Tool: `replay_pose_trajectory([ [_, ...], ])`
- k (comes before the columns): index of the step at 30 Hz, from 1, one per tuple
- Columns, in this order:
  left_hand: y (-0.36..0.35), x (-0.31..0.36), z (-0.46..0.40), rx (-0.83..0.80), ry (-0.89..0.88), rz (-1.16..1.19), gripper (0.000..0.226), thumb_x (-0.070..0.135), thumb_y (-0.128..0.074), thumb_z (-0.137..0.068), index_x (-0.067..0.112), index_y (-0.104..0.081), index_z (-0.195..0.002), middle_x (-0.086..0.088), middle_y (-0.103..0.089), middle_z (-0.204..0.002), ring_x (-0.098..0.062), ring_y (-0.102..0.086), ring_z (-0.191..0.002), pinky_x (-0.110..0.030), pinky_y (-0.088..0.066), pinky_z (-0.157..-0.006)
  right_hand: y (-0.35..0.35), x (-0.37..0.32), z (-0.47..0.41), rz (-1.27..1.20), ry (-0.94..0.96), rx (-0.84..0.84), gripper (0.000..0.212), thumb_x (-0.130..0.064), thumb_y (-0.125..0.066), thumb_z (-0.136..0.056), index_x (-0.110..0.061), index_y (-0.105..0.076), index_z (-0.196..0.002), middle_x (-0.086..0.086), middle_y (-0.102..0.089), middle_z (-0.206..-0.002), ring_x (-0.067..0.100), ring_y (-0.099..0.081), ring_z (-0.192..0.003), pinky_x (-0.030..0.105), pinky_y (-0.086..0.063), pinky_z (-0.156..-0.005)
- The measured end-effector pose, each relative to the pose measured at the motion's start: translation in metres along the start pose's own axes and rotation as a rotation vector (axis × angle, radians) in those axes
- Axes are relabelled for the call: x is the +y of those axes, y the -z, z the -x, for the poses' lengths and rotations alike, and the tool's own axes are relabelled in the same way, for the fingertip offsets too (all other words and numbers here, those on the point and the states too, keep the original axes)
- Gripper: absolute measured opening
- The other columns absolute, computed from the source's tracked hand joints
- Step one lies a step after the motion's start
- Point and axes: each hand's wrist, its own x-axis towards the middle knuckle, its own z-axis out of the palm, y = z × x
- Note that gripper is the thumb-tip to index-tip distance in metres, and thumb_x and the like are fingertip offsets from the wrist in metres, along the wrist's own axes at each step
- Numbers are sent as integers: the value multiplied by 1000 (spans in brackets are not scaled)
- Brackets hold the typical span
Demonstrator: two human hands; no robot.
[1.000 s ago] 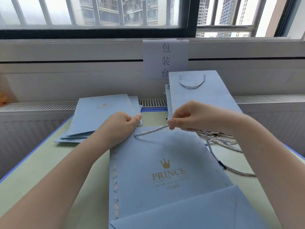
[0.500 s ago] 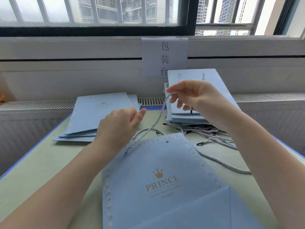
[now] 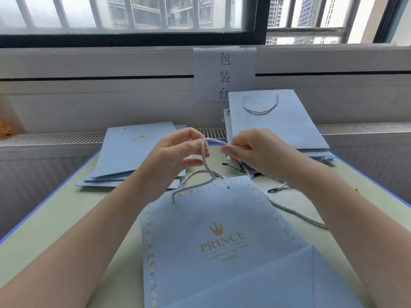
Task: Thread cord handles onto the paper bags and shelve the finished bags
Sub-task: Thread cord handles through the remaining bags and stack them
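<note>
A flat light-blue paper bag [image 3: 222, 218] with a gold crown and "PRINCE" print lies on the table in front of me. A grey-white twisted cord [image 3: 205, 161] rises from its top edge. My left hand [image 3: 178, 156] and my right hand [image 3: 251, 150] both pinch this cord just above the bag, bending it into a small arch between them. The cord's other stretch trails to the right across the table. A small punched hole shows near the bag's top edge.
A stack of blue bags without handles [image 3: 135, 152] lies at the back left. At the back right sits a pile of bags with cord handles [image 3: 278, 125]. Loose cords [image 3: 273, 187] lie under my right wrist. A paper sign [image 3: 224, 74] hangs on the wall.
My right hand came down from its raised pull and my left hand lifted off the bag. Both hands now meet on the cord above the bag's top edge.
</note>
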Motion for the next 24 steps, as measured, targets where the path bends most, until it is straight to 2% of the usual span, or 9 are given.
replay_pose_trajectory([
  [3, -2, 0, 4, -105, 74, 15, 14, 17, -56, -85, 17, -66, -74, -3, -66, -82, -15, -62, -84, -24, -51, -76, 0, -2, 1, -23, -23, 57, 36, -37, -51, -95, -12, -60, -71, -10, -47, -47, 2, -43, -44, 16, -29, -45],
  [5, -3, -11, 2, -24, 59, -277, 18, 7, -57, -91, 19, -67, -81, 1, -67, -86, -10, -62, -86, -23, -48, -82, 3, -4, 1, -87, -24, 118, 25, -24, -51, -97, -7, -60, -81, -7, -56, -57, 4, -47, -50, 19, -40, -57],
  [7, -6, -22, -2, 33, 65, -621, 18, 6, -56, -92, 21, -66, -96, 3, -66, -92, -9, -62, -88, -17, -47, -79, 5, -4, 0, -185, -25, 119, 12, -7, -52, -93, -8, -61, -85, 4, -65, -68, 15, -60, -61, 35, -54, -71],
  [8, -8, -27, -3, 23, 109, -714, 17, 11, -58, -92, 20, -65, -104, 3, -65, -94, -11, -61, -89, -15, -46, -76, 6, -5, 0, -211, -21, 99, 17, -1, -52, -90, -13, -61, -83, 6, -67, -71, 18, -65, -65, 42, -56, -73],
  [11, -13, -34, -2, -3, 198, -863, 17, 22, -64, -88, 16, -68, -104, 6, -63, -81, -4, -57, -71, -9, -40, -64, 7, -7, 4, -186, -18, -57, 27, 2, -53, -87, -22, -61, -78, 4, -70, -70, 12, -67, -64, 33, -57, -70],
  [14, -16, -34, -1, 11, 168, -927, 10, 26, -66, -87, 18, -70, -87, 10, -59, -68, 2, -49, -58, -10, -35, -54, -3, -8, 12, -134, -24, -188, 14, 1, -54, -85, -10, -63, -84, -3, -69, -66, 8, -64, -62, 22, -50, -64],
  [16, -17, -34, -1, -7, 175, -935, 10, 29, -64, -88, 21, -66, -82, 9, -58, -67, 1, -48, -57, -16, -35, -55, -12, -5, 19, -105, -23, -201, 9, -5, -59, -84, -11, -64, -79, -6, -65, -63, 11, -62, -63, 24, -47, -65],
  [19, -16, -30, -1, -27, 210, -930, 11, 28, -63, -89, 22, -63, -80, 7, -57, -66, -2, -47, -56, -20, -34, -55, -18, -4, 26, -1, -17, -168, 27, -18, -63, -85, -27, -50, -64, -8, -53, -62, 10, -48, -58, 27, -40, -60],
  [24, -13, -21, -2, -5, 242, -894, 12, 23, -62, -90, 17, -64, -79, 1, -56, -66, -8, -46, -57, -22, -36, -56, -17, -15, 32, 174, 69, -136, 13, -18, -50, -90, -14, -50, -78, -5, -48, -67, 11, -42, -62, 32, -33, -61],
])
